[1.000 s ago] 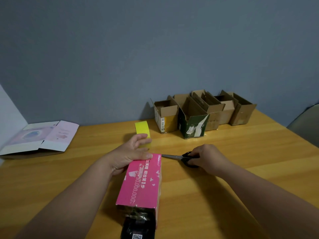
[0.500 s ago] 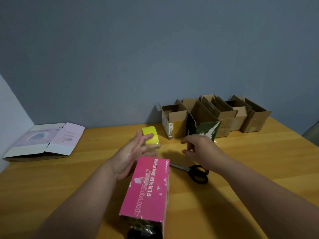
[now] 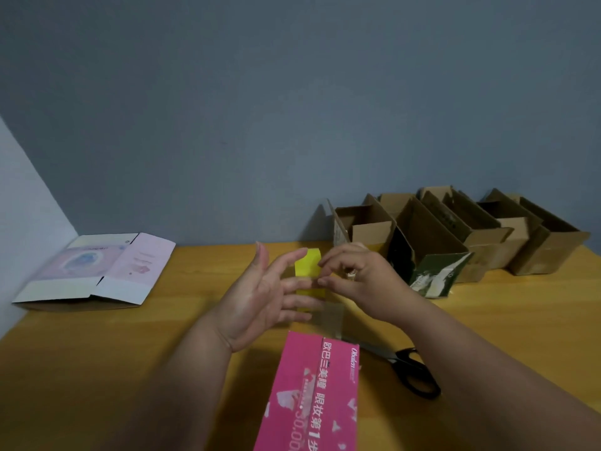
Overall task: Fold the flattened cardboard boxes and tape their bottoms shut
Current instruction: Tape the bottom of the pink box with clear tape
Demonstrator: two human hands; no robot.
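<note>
- The left hand [image 3: 260, 297] is raised above the wooden table [image 3: 97, 346], palm turned right, fingers spread and nearly straight; its fingertips lie against the yellow tape roll [image 3: 310, 278].
- The right hand [image 3: 361, 281] meets it from the right, thumb and forefinger pinched together at the roll's right edge; what they pinch is too blurred to tell.
- A clear strip of tape [image 3: 330, 317] hangs below the roll, down toward the pink box [image 3: 312, 395].
- The pink box lies at the near edge, just below both hands.
- Black scissors [image 3: 406, 369] lie on the table, right of the pink box.
- A row of folded brown boxes [image 3: 455, 236] stands far right along the wall.
- A flattened pale box [image 3: 97, 271] lies far left.
</note>
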